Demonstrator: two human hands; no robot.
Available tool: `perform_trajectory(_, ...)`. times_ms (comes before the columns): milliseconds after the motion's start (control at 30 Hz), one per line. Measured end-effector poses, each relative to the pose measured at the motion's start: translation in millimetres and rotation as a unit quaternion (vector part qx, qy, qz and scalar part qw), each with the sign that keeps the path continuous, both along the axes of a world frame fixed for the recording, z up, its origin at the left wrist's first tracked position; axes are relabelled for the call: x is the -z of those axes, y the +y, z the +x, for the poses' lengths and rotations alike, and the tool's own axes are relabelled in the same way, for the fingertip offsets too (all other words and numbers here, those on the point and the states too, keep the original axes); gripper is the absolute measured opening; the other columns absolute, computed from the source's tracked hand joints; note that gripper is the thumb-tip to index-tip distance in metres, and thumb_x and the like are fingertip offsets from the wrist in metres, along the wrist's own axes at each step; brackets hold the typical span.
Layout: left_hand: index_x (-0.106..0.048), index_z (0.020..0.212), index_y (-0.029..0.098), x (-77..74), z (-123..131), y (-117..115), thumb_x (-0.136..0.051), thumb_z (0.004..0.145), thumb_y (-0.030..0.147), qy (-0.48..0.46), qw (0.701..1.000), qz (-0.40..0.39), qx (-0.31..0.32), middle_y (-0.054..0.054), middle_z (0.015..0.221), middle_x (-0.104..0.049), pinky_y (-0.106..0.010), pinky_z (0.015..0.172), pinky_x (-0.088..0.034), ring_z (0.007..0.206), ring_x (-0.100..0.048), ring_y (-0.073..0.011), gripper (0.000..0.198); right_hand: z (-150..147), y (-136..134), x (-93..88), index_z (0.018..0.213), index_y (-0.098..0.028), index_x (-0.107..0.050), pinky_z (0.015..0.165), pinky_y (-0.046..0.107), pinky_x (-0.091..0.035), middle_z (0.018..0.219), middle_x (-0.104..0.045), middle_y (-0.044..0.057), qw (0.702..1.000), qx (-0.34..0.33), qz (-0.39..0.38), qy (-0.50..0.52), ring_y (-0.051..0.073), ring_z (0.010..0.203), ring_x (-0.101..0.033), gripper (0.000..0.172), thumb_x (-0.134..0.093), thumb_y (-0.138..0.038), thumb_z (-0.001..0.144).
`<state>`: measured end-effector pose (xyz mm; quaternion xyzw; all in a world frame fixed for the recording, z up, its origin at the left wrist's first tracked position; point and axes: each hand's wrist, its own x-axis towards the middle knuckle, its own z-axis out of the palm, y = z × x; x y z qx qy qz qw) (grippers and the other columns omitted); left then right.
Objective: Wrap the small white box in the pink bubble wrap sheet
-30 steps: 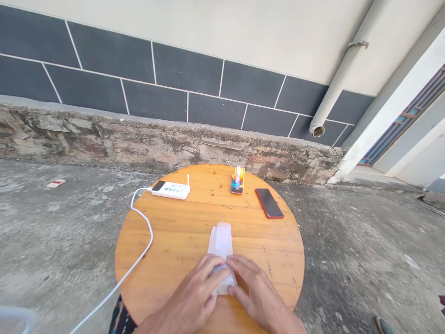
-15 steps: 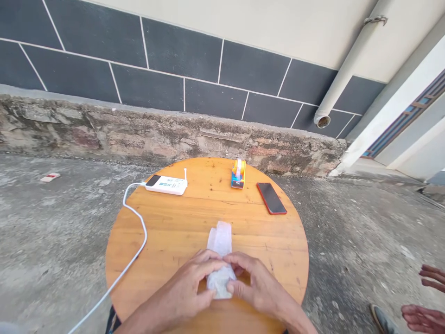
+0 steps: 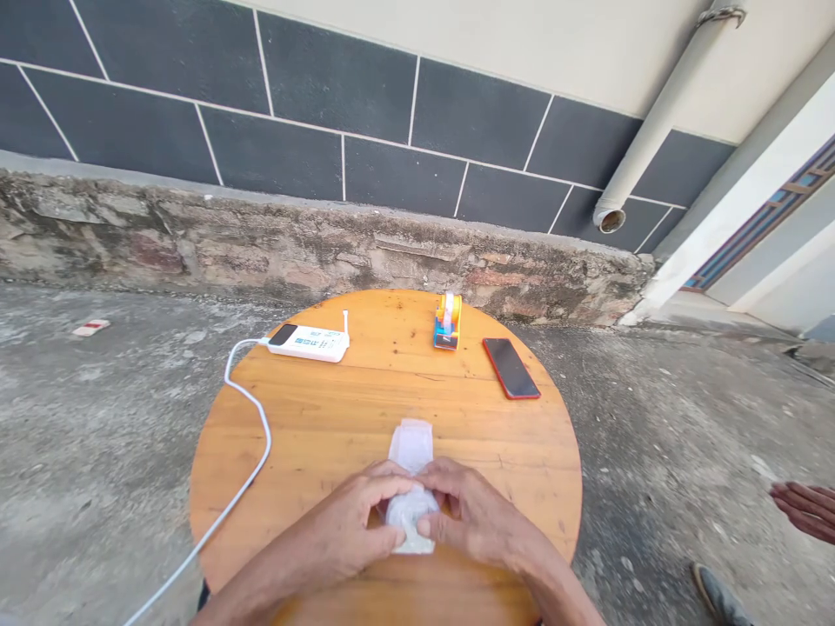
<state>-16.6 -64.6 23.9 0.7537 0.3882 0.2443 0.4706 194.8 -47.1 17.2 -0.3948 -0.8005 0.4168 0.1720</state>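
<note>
A flat white, translucent piece of wrapping (image 3: 412, 445) lies on the near part of the round wooden table, its far end pointing away from me. Its near end looks folded and thicker; what, if anything, is inside cannot be made out. My left hand (image 3: 365, 515) grips the left edge of the wrapping between thumb and fingers. From the other side, my right hand (image 3: 466, 515) pinches it, thumb on top near the middle. The fingertips of both hands almost meet across it.
The round wooden table (image 3: 300, 435) carries a white power bank-like device (image 3: 310, 342) with a white cable (image 3: 266, 426), an orange-and-blue tape dispenser (image 3: 447, 322) and a red-edged phone (image 3: 511, 369). Another person's hand (image 3: 805, 509) and shoe (image 3: 716, 593) show at right.
The wrapping's far end has become a single narrower-looking strip, with its two layers lined up. My fingers have shifted slightly on it. The other person's hands have drawn together at right.
</note>
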Motion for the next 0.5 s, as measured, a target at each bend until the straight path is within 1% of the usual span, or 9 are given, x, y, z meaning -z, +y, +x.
perform_trajectory(67, -0.067, 0.104, 0.024, -1.4, -1, 5, -0.054, 0.068, 0.012, 0.013, 0.999, -0.031, 0.006, -0.001, 0.104, -0.064, -0.029, 0.092, -0.043, 0.099, -0.055, -0.0199, 0.040, 1, 1, 0.3, 0.092, -0.019, -0.068, 0.065, 0.024, -0.042, 0.091, -0.059, 0.001, 1.000, -0.001, 0.025, -0.011, 0.014, 0.074, -0.052, 0.025, -0.062, -0.042, 0.083)
perform_trajectory(133, -0.068, 0.103, 0.022, -2.4, -1, 9, -0.054, 0.070, 0.016, 0.019, 0.999, -0.049, 0.009, -0.002, 0.103, -0.064, -0.029, 0.090, -0.042, 0.097, -0.055, -0.0206, 0.036, 4, 1, 0.1, 0.095, -0.020, -0.067, 0.066, 0.025, -0.043, 0.090, -0.060, 0.001, 0.999, 0.000, 0.030, -0.020, 0.015, 0.075, -0.054, 0.024, -0.061, -0.041, 0.084)
perform_trajectory(200, -0.068, 0.100, 0.020, -3.6, -1, 13, -0.054, 0.072, 0.021, 0.022, 0.998, -0.058, 0.010, -0.002, 0.101, -0.065, -0.028, 0.086, -0.042, 0.095, -0.055, -0.0207, 0.031, 7, -3, 0.6, 0.106, -0.022, -0.064, 0.070, 0.027, -0.045, 0.093, -0.062, 0.002, 0.999, 0.017, 0.032, -0.022, 0.017, 0.079, -0.057, 0.027, -0.060, -0.040, 0.085)
perform_trajectory(267, -0.069, 0.093, 0.019, -4.5, -1, 15, -0.053, 0.073, 0.023, 0.028, 0.998, -0.062, 0.010, -0.002, 0.098, -0.065, -0.027, 0.082, -0.042, 0.092, -0.055, -0.0203, 0.026, 8, -12, 3.7, 0.119, -0.025, -0.057, 0.078, 0.032, -0.047, 0.106, -0.062, 0.004, 0.998, 0.039, 0.046, -0.020, 0.021, 0.091, -0.058, 0.038, -0.062, -0.038, 0.083)
perform_trajectory(367, -0.069, 0.088, 0.018, -4.1, 0, 17, -0.054, 0.072, 0.024, 0.040, 0.997, -0.066, 0.007, -0.002, 0.094, -0.064, -0.026, 0.079, -0.042, 0.089, -0.055, -0.0196, 0.023, 3, -28, 16.8, 0.132, -0.026, -0.043, 0.093, 0.039, -0.043, 0.125, -0.055, 0.007, 0.992, 0.069, 0.101, -0.020, 0.026, 0.110, -0.052, 0.065, -0.071, -0.030, 0.075)
perform_trajectory(400, -0.069, 0.089, 0.018, -3.3, 0, 17, -0.054, 0.072, 0.024, 0.042, 0.997, -0.069, 0.003, -0.002, 0.094, -0.064, -0.026, 0.079, -0.041, 0.089, -0.055, -0.0196, 0.023, 0, -33, 22.7, 0.134, -0.026, -0.040, 0.095, 0.041, -0.041, 0.127, -0.054, 0.008, 0.988, 0.084, 0.126, -0.022, 0.027, 0.112, -0.051, 0.069, -0.072, -0.025, 0.073)
perform_trajectory(433, -0.069, 0.090, 0.018, -2.2, 0, 17, -0.054, 0.072, 0.024, 0.041, 0.997, -0.073, -0.002, -0.002, 0.094, -0.064, -0.026, 0.079, -0.042, 0.089, -0.055, -0.0197, 0.024, -4, -37, 28.6, 0.133, -0.025, -0.040, 0.095, 0.042, -0.041, 0.126, -0.054, 0.008, 0.983, 0.101, 0.153, -0.025, 0.027, 0.111, -0.051, 0.069, -0.071, -0.021, 0.072)
perform_trajectory(500, -0.069, 0.092, 0.018, 0.1, 0, 17, -0.054, 0.073, 0.026, 0.037, 0.996, -0.079, -0.015, -0.002, 0.096, -0.065, -0.027, 0.080, -0.042, 0.090, -0.055, -0.0202, 0.025, -11, -41, 37.3, 0.130, -0.024, -0.043, 0.092, 0.042, -0.041, 0.123, -0.057, 0.009, 0.973, 0.125, 0.194, -0.028, 0.027, 0.107, -0.053, 0.061, -0.067, -0.016, 0.074)
